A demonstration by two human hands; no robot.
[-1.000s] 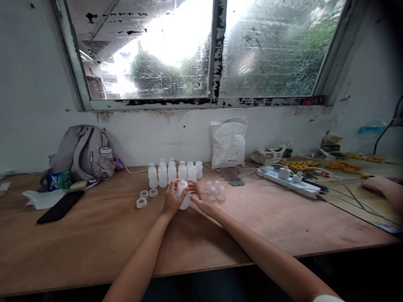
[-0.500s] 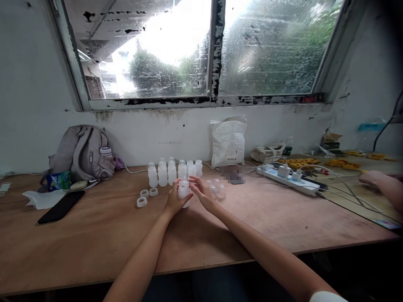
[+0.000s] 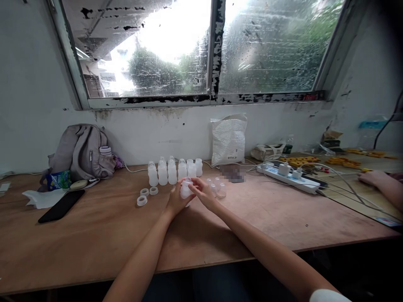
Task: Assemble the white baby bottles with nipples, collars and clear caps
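A frosted white baby bottle (image 3: pixel 185 191) is between my hands, near the middle of the table. My left hand (image 3: pixel 174 202) wraps round its body from the left. From the right, my right hand (image 3: pixel 203 193) has its fingers closed on the bottle's top, partly hiding it. Behind my hands stands a row of similar bottles (image 3: pixel 162 173), several with clear tops and two at the right end without. Three white collar rings (image 3: pixel 142 201) lie left of my left hand. Several clear caps (image 3: pixel 221 191) stand just past my right hand.
A phone (image 3: pixel 61 206) and a grey backpack (image 3: pixel 83 153) are at the left. Near the wall stands a white plastic package (image 3: pixel 228 140). A power strip (image 3: pixel 289 179) with cables lies at the right, where another person's hand (image 3: pixel 373 178) rests near yellow parts (image 3: pixel 343 162).
The held bottle has tilted and shifted slightly right. My right hand's fingers have closed in on its top. The other person's hand at the right has moved slightly.
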